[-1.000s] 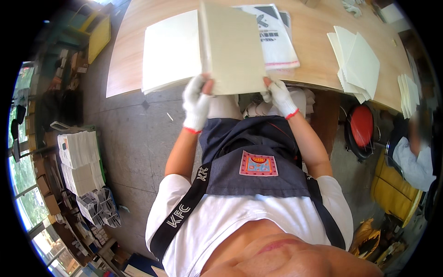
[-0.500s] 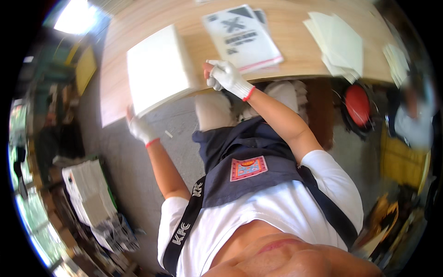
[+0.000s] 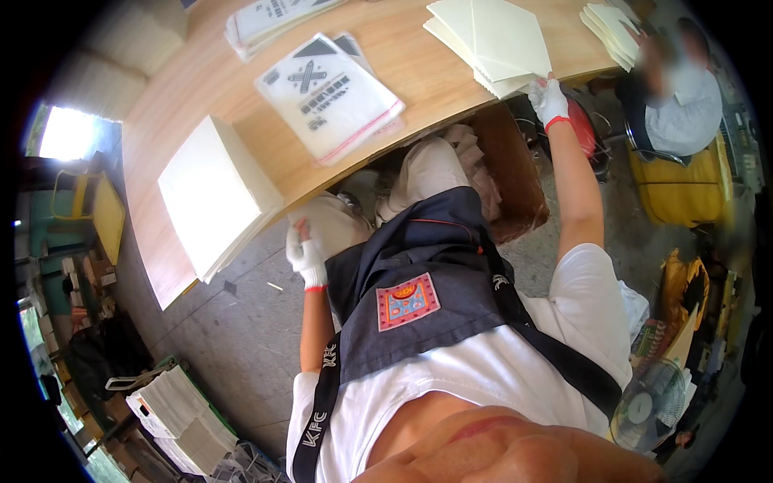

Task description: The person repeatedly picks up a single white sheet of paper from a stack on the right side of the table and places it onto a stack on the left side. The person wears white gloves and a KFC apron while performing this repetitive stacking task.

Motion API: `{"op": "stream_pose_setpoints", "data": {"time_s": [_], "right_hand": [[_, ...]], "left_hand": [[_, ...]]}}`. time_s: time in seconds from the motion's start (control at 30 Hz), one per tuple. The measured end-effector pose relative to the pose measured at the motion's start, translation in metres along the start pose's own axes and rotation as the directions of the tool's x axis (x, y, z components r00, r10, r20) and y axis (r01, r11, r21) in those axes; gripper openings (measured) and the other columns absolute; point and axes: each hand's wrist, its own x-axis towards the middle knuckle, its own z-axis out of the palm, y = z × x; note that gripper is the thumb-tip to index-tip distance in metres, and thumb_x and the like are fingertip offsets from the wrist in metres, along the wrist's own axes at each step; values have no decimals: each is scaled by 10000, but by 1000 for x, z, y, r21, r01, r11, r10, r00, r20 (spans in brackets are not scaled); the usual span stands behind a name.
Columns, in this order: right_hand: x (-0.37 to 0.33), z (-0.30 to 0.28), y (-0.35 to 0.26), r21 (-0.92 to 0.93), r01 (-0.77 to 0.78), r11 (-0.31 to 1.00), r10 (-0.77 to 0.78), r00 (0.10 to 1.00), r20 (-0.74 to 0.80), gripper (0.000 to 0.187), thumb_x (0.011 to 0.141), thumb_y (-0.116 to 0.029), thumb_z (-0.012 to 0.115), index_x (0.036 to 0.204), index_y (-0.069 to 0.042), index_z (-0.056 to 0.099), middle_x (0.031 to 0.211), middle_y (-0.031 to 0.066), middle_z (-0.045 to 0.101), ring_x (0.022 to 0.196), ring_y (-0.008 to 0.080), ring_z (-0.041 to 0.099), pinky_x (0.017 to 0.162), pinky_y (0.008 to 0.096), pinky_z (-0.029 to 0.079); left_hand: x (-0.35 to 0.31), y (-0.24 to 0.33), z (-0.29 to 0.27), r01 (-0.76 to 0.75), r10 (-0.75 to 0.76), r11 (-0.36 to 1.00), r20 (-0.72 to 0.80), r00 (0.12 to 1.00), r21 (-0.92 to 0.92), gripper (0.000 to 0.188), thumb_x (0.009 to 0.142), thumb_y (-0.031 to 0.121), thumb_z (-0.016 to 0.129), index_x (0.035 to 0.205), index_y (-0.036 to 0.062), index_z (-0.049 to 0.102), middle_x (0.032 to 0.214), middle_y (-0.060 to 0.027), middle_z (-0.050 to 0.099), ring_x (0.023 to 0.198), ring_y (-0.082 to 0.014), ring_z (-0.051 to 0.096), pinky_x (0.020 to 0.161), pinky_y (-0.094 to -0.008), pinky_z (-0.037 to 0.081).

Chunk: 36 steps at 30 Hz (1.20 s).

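Observation:
My right hand (image 3: 549, 101), in a white glove with a red cuff, has its fingers closed at the near corner of a fanned stack of cream sheets (image 3: 495, 40). How many sheets lie between the fingers is hidden. My left hand (image 3: 305, 256), gloved the same way with bare fingertips, hangs empty in front of the table edge above my thigh, fingers loosely apart. Close to it, a thick stack of white paper (image 3: 211, 197) lies at the table's left end. Between the stacks are clear printed plastic bags (image 3: 330, 101) with a pink strip along the near edge.
More printed bags (image 3: 278, 20) lie at the back of the wooden table (image 3: 386, 48). Another pile of cream sheets (image 3: 608, 32) is at the right, near a seated person (image 3: 680, 97). Beneath the table stands a cardboard box (image 3: 515, 173). Bundled papers (image 3: 181, 414) sit on the floor at lower left.
My right hand has moved from beside the plastic bags rightward to the cream sheets. My left hand has left the side of the white stack and come toward my thigh. The view has turned right.

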Motion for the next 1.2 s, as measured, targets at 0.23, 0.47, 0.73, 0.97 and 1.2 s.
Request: {"op": "stream_pose_setpoints", "data": {"time_s": [0.23,0.47,0.73,0.97,1.2], "right_hand": [[0,13,-2,30,280,960,-265,936,-233,174,836,-159,509,938,-26,551,722,102,595,490,181,534,419,238,445],[-45,22,7,40,343,938,-340,938,-62,274,830,-56,465,1100,-74,425,894,167,597,723,307,641,503,322,509],[-144,42,-5,215,-37,976,-8,979,205,304,829,-70,490,1130,-25,497,900,114,612,702,200,624,546,283,517],[-172,18,98,-186,-456,870,470,653,595,409,806,-154,515,1183,2,487,1063,121,606,912,212,626,759,327,528],[-193,23,127,-19,-447,894,401,781,480,358,876,-87,474,1227,-27,433,1156,117,549,1005,210,582,805,334,514]], "left_hand": [[55,103,64,-380,285,897,361,888,226,238,833,42,505,1048,68,604,960,-150,619,914,-272,603,837,-318,460],[110,129,114,-411,-123,247,449,885,878,300,796,231,614,1083,168,552,1115,-65,578,1071,-263,536,815,-413,485],[131,98,94,-490,115,392,488,865,779,272,730,110,564,994,175,588,1048,-60,573,1026,-262,536,757,-399,492],[122,90,95,-353,140,514,330,934,781,163,737,112,547,887,134,610,921,-60,627,850,-253,621,697,-392,495],[132,96,82,-209,85,938,400,912,277,227,768,-31,495,952,45,604,860,-114,585,774,-206,621,658,-321,479]]}}
